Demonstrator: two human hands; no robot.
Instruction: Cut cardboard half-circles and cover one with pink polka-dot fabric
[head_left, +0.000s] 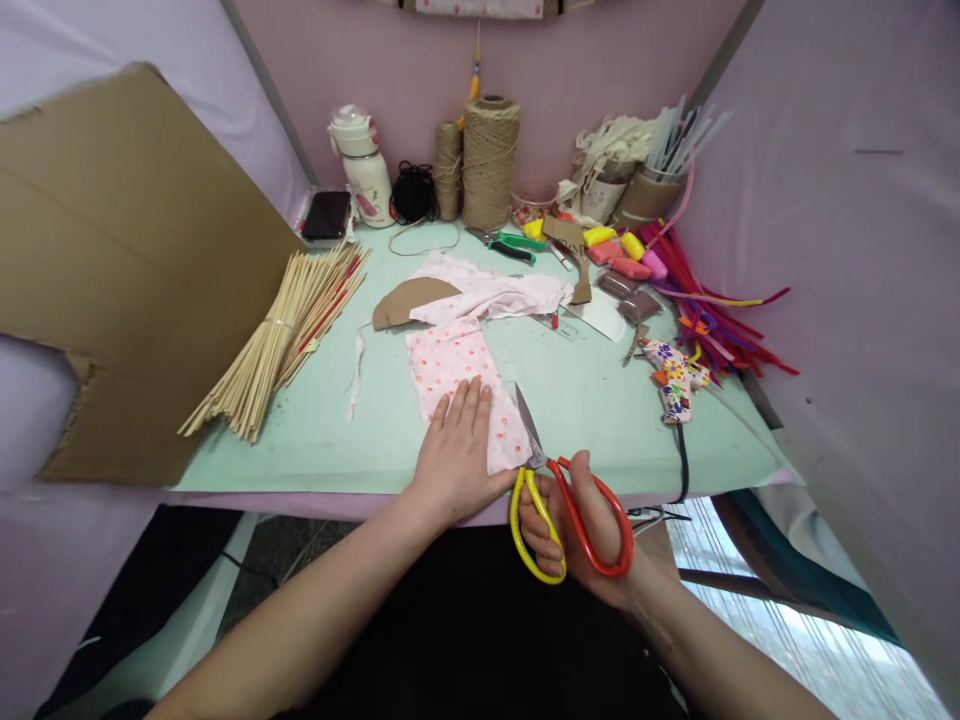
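Observation:
A pink fabric piece with small red prints [444, 358] lies on the green table at its front edge. My left hand [459, 450] rests flat on it, fingers stretched out. My right hand [589, 510] grips a pair of scissors [621, 540] with one red and one yellow handle. The blades are parted a little and stand at the cloth's right edge; part of them is hidden by the cloth. Behind the piece, more crumpled pink fabric [510, 297] overlaps a rounded cardboard piece [409, 302]. A thin fabric strip [356, 375] lies to the left.
Bamboo sticks [259, 370] and a large cardboard sheet [135, 250] stand at the left. Twine spools [491, 165], a bottle [367, 175] and pliers [514, 248] are at the back. At the right lie pipe cleaners [720, 320], clay packs [630, 268] and a flowered glue gun [677, 385].

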